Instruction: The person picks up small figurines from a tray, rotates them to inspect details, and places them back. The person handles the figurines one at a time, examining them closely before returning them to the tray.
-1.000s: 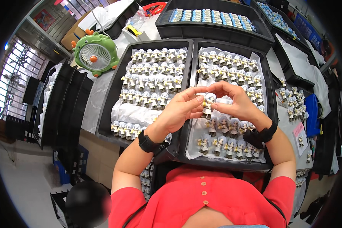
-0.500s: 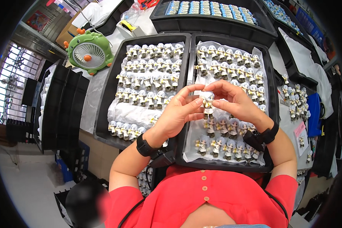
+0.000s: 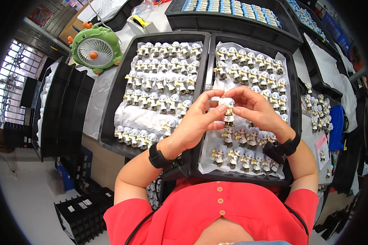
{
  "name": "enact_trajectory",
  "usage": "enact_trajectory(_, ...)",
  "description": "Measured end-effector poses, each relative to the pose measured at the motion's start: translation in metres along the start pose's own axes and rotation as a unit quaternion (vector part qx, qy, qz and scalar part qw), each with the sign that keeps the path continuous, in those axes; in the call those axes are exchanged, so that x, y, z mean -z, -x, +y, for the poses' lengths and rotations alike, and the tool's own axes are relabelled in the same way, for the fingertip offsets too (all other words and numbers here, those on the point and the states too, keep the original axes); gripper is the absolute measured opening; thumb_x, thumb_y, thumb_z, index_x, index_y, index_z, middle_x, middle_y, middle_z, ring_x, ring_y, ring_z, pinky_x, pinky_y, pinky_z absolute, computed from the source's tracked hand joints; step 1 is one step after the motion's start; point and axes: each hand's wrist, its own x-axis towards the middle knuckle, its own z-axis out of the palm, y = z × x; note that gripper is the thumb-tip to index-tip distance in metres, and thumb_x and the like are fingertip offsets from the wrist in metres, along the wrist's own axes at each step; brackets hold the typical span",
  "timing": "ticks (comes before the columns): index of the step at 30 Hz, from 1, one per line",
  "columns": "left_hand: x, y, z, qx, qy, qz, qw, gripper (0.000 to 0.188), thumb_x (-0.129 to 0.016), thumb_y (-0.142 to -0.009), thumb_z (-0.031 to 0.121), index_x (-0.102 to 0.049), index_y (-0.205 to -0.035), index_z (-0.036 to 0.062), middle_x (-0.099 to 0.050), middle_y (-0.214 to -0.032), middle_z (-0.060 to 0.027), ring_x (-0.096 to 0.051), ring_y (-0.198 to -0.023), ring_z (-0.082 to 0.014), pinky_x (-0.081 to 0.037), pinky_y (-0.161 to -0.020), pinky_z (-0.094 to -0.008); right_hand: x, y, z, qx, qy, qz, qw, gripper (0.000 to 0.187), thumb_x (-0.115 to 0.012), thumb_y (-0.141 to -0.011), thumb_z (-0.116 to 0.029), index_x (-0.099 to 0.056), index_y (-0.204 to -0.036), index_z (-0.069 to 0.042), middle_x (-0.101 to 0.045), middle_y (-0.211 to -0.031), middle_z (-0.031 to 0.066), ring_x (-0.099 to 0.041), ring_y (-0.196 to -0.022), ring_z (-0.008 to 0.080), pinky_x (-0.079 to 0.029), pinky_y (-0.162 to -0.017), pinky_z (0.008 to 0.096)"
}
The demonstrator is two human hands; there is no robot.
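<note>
Between my two hands, above the inner edges of two black trays, is a small figurine (image 3: 228, 118) with pale hair, a white outfit and dark feet. My left hand (image 3: 202, 118) pinches it near the head from the left, with thumb and fingertips closed on it. My right hand (image 3: 255, 108) grips the same head from the right. Rows of matching figurines (image 3: 163, 83) lie on white paper in the left tray (image 3: 110, 122). More rows stand in the right tray (image 3: 292, 81), partly covered by my hands and wrist straps.
A green fan (image 3: 95, 49) stands left of the trays. Behind them sits a black crate (image 3: 233, 24) of blue and white pieces. Loose figurines (image 3: 317, 108) crowd the table at right beside a blue bin (image 3: 337, 122). Stacked black trays (image 3: 65, 110) rise at far left.
The view has shifted slightly, so the trays appear moved. Both hands keep hold of the figurine in nearly the same pose. A black crate at lower left shows more fully.
</note>
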Motion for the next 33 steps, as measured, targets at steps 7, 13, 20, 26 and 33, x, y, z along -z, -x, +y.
enact_trajectory(7, -0.006, 0.005, -0.001, -0.051, -0.062, 0.006, 0.997, 0.049, -0.062, -0.088, 0.027, -0.039, -0.128, 0.0109, -0.042, -0.112, -0.005, -0.055, -0.093, -0.0125, -0.047, -0.079, -0.0307, -0.003, 0.002, -0.003, 0.006, 0.01, 0.004, 1.0, 0.031, -0.056, -0.087, -0.005, -0.051, -0.118, -0.002, -0.053, -0.111, 0.002, -0.05, -0.093, 0.0071, -0.043, -0.087, 0.0252)
enact_trajectory(13, 0.001, 0.001, -0.003, -0.05, 0.066, -0.013, 0.996, 0.044, -0.056, -0.091, 0.023, -0.038, -0.13, 0.0091, -0.054, -0.116, -0.0092, -0.06, -0.097, -0.0175, -0.05, -0.08, -0.0322, 0.001, 0.002, -0.004, 0.004, 0.005, 0.044, 0.999, 0.046, -0.071, -0.079, -0.013, -0.053, -0.121, -0.004, -0.055, -0.105, 0.0004, -0.051, -0.088, 0.0082, -0.044, -0.082, 0.0249)
enact_trajectory(20, 0.002, -0.007, -0.006, -0.02, 0.163, -0.024, 0.986, 0.036, -0.039, -0.098, 0.027, -0.039, -0.128, 0.0062, -0.056, -0.114, -0.0105, -0.058, -0.1, -0.0178, -0.048, -0.081, -0.0306, -0.002, 0.003, -0.008, 0.11, 0.194, 0.076, 0.972, 0.053, -0.076, -0.072, -0.018, -0.054, -0.12, -0.007, -0.059, -0.108, 0.0046, -0.056, -0.095, 0.0164, -0.045, -0.082, 0.0298)
enact_trajectory(26, 0.008, -0.008, -0.014, 0.03, 0.219, -0.084, 0.972, 0.059, -0.031, -0.094, 0.056, -0.046, -0.122, 0.0057, -0.055, -0.102, -0.0064, -0.05, -0.073, -0.0108, -0.043, -0.065, -0.0246, -0.014, 0.006, -0.017, 0.158, 0.272, 0.036, 0.949, 0.058, -0.076, -0.07, -0.019, -0.053, -0.122, -0.009, -0.06, -0.109, 0.0066, -0.057, -0.097, 0.0196, -0.045, -0.08, 0.0309)
enact_trajectory(33, 0.011, -0.013, -0.018, 0.056, 0.28, -0.098, 0.953, 0.051, -0.038, -0.093, 0.055, -0.051, -0.114, 0.0094, -0.057, -0.091, -0.0054, -0.048, -0.059, -0.0075, -0.039, -0.053, -0.0201, -0.016, 0.006, -0.011, 0.178, 0.265, 0.066, 0.945, 0.065, -0.076, -0.07, -0.018, -0.047, -0.128, -0.01, -0.059, -0.108, 0.0059, -0.056, -0.098, 0.0199, -0.044, -0.081, 0.0327)
